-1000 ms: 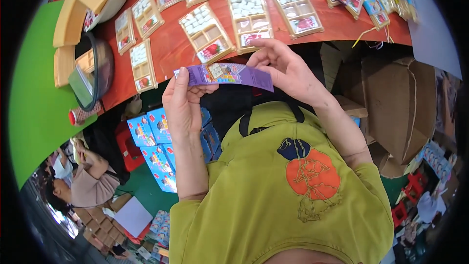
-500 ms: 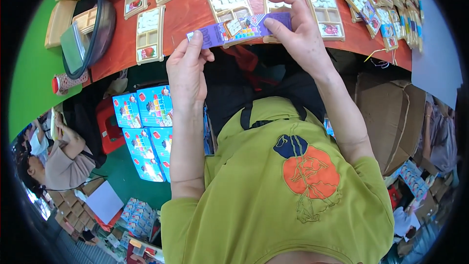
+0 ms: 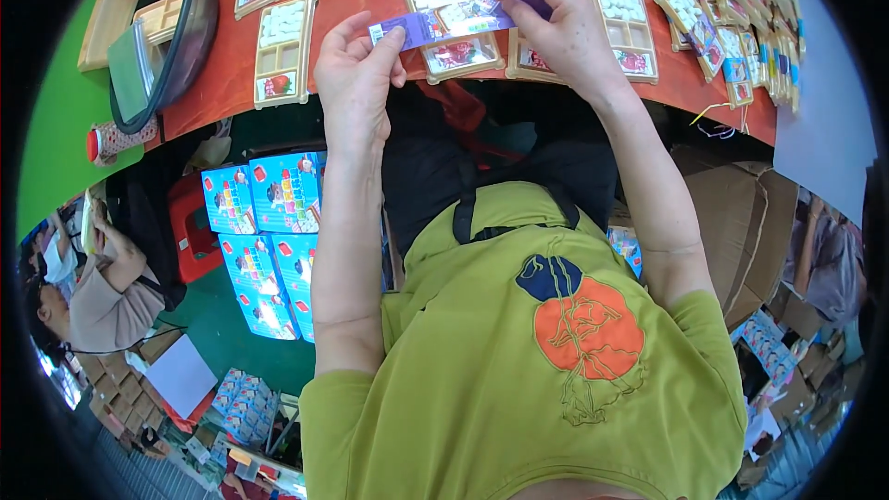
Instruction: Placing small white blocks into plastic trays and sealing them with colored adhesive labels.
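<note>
A purple printed paper strip [image 3: 426, 30] is stretched between my hands above the near edge of the red table. My left hand [image 3: 359, 65] pinches its left end between thumb and fingers. At the other end, my right hand [image 3: 567, 35] is closed on the strip, its fingers curled behind it. Under the strip's middle lies a cream compartment tray [image 3: 500, 65], with white pieces in its far part and a strawberry picture in its near part. The strip hides the tray's middle. Partly covered by my right hand is another such tray [image 3: 530, 63].
Similar trays [image 3: 282, 60] stand in rows across the red table [image 3: 347, 2]. At the right, banded trays are piled [image 3: 718, 23]. A dark-rimmed basket [image 3: 190, 28] sits at the left, beside a red-capped bottle [image 3: 120, 141]. Blue boxes [image 3: 269, 241] are stacked below; a person [image 3: 116, 287] sits at left.
Both hands and the strip have risen slightly in the picture, toward the tray's middle. My right fingers have curled in more. The whole scene has shifted slightly with the head.
</note>
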### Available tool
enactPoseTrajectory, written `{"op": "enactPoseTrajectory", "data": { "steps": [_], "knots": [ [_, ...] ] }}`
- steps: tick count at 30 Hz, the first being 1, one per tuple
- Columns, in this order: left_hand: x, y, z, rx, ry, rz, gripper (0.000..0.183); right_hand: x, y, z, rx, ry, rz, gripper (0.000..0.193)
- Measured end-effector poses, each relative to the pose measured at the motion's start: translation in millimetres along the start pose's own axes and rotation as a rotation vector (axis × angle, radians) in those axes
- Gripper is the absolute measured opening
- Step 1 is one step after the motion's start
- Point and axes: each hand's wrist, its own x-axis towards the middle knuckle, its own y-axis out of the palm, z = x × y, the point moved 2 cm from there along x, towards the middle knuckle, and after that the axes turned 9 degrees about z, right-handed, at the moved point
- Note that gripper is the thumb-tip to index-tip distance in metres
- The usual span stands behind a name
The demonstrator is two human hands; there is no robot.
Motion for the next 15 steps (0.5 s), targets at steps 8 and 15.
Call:
{"op": "enactPoseTrajectory", "data": {
  "steps": [8,15],
  "knots": [
    [3.4,3.3,10.1,0.273,-0.002,-0.056,0.036,4.5,15.5,-7.8,-0.538,-0.231,-0.056,0.017],
    [-3.2,20.3,1.4,0.852,0.228,-0.115,0.023,-3.9,24.9,5.1,-0.882,-0.264,-0.047,0.026]
  ]
}}
